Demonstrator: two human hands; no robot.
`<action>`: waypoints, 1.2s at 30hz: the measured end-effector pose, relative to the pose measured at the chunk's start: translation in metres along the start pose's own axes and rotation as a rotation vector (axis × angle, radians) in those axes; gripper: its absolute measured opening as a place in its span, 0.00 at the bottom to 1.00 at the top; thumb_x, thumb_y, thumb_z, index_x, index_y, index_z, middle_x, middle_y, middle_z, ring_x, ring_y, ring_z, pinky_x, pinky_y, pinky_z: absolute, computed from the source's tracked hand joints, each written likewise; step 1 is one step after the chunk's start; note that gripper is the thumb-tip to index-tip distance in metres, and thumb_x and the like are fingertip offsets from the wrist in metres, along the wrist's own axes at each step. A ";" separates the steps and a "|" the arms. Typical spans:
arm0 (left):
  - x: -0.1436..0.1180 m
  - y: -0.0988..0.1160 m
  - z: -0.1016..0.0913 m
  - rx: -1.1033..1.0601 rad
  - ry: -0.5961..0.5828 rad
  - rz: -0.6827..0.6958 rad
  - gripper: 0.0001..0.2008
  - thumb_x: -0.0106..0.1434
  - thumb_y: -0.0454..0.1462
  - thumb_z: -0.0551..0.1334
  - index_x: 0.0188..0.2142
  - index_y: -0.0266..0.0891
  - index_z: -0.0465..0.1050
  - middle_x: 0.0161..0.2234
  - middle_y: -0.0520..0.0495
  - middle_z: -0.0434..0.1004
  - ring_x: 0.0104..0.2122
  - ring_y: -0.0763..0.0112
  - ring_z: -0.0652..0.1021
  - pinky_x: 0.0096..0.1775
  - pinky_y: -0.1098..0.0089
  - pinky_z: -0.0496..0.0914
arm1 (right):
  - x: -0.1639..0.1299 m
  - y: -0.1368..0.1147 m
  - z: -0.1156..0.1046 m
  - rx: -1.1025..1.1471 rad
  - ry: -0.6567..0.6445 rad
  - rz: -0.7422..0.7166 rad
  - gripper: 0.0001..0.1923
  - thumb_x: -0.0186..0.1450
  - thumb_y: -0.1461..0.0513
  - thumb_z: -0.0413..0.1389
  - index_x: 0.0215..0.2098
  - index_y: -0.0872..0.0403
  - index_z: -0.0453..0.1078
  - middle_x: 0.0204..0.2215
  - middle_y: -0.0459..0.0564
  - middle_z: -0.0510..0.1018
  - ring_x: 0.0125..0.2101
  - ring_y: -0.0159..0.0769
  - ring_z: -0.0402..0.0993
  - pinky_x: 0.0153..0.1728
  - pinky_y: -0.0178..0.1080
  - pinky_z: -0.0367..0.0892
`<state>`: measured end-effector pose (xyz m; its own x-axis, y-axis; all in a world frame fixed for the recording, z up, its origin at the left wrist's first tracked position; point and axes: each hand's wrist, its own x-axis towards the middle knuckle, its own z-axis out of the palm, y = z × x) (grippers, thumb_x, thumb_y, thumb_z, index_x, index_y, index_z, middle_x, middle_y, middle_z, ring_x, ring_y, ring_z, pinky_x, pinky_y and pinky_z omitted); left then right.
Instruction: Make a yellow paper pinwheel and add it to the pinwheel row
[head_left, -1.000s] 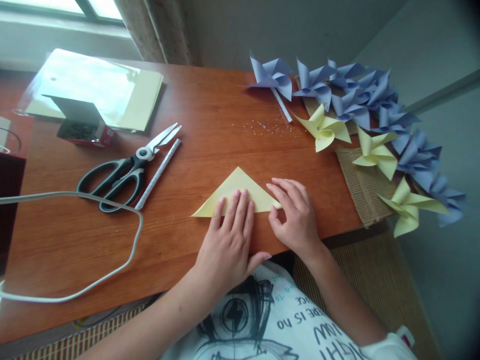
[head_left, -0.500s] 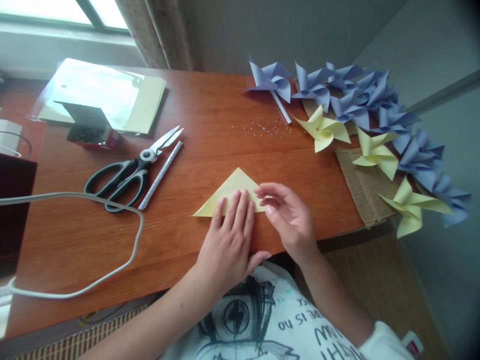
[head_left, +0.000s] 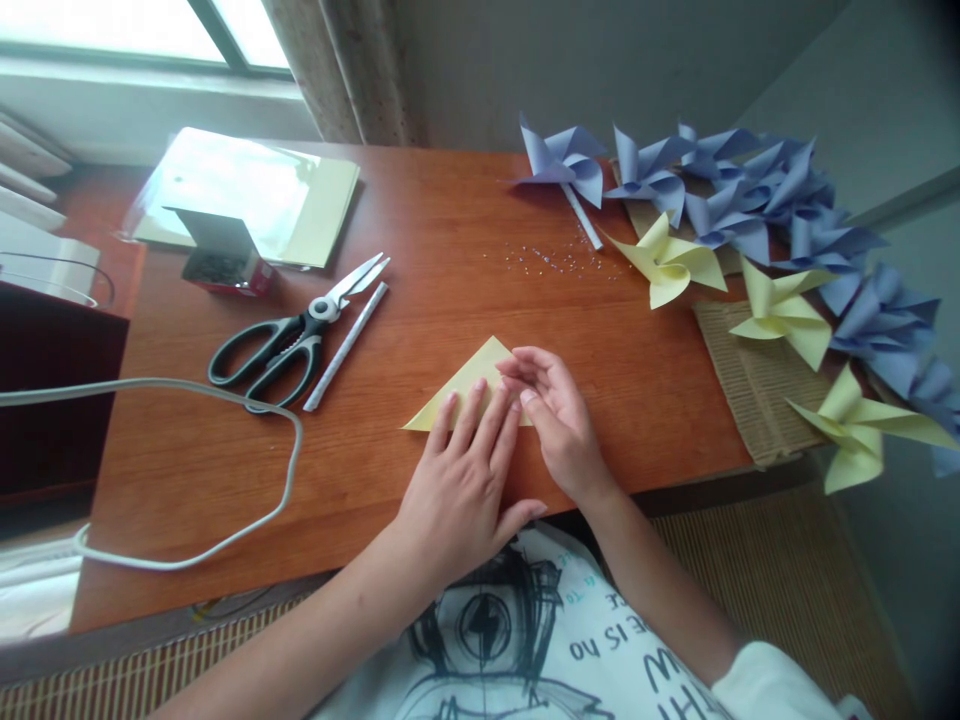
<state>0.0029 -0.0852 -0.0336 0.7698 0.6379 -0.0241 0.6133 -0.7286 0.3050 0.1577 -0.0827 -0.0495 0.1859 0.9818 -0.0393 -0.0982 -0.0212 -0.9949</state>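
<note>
A sheet of yellow paper [head_left: 469, 375], folded into a triangle, lies on the wooden table with its peak pointing away from me. My left hand [head_left: 461, 480] rests flat on its lower middle, fingers spread and thumb stretched out to the right. Over the paper's right part hovers my right hand [head_left: 555, 420], its fingers loosely curved and its thumb apart from them. Its fingertips come close to the left fingertips; whether they touch the paper I cannot tell. The right corner of the triangle is mostly hidden by this hand.
Scissors [head_left: 296, 335], a rolled paper stick [head_left: 346, 347], an open small box [head_left: 229, 262] and a paper pack [head_left: 330, 215] lie left. A white cable [head_left: 289, 480] loops over the table. Purple pinwheels [head_left: 649, 170], yellow pinwheels [head_left: 780, 310] and cardboard [head_left: 750, 390] are right; scattered pins [head_left: 555, 260] lie behind.
My right hand has moved left over the paper, closer to my left fingertips. The left hand still lies flat on the triangle. The whole view has shifted slightly.
</note>
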 end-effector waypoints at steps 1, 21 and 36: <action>-0.002 -0.003 -0.001 -0.008 0.001 0.002 0.47 0.68 0.61 0.48 0.71 0.24 0.50 0.73 0.32 0.46 0.72 0.42 0.45 0.70 0.46 0.41 | 0.000 0.001 0.001 -0.015 0.002 -0.005 0.16 0.71 0.60 0.53 0.56 0.48 0.65 0.52 0.53 0.75 0.57 0.41 0.72 0.63 0.50 0.66; -0.011 0.017 -0.009 0.065 0.111 0.011 0.39 0.70 0.54 0.51 0.67 0.21 0.59 0.71 0.24 0.50 0.72 0.43 0.50 0.69 0.48 0.47 | 0.001 -0.001 -0.004 0.102 -0.031 0.043 0.19 0.71 0.56 0.50 0.59 0.47 0.64 0.62 0.53 0.71 0.64 0.41 0.65 0.68 0.51 0.59; -0.027 0.003 -0.004 0.108 0.058 -0.069 0.36 0.72 0.53 0.51 0.68 0.28 0.60 0.71 0.38 0.54 0.70 0.49 0.57 0.70 0.50 0.46 | 0.005 -0.005 -0.006 0.250 0.042 0.114 0.20 0.68 0.55 0.53 0.57 0.47 0.65 0.64 0.53 0.71 0.65 0.43 0.65 0.68 0.54 0.59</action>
<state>-0.0166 -0.1039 -0.0277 0.7156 0.6984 0.0142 0.6823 -0.7032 0.2000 0.1652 -0.0792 -0.0454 0.1995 0.9670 -0.1586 -0.3577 -0.0789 -0.9305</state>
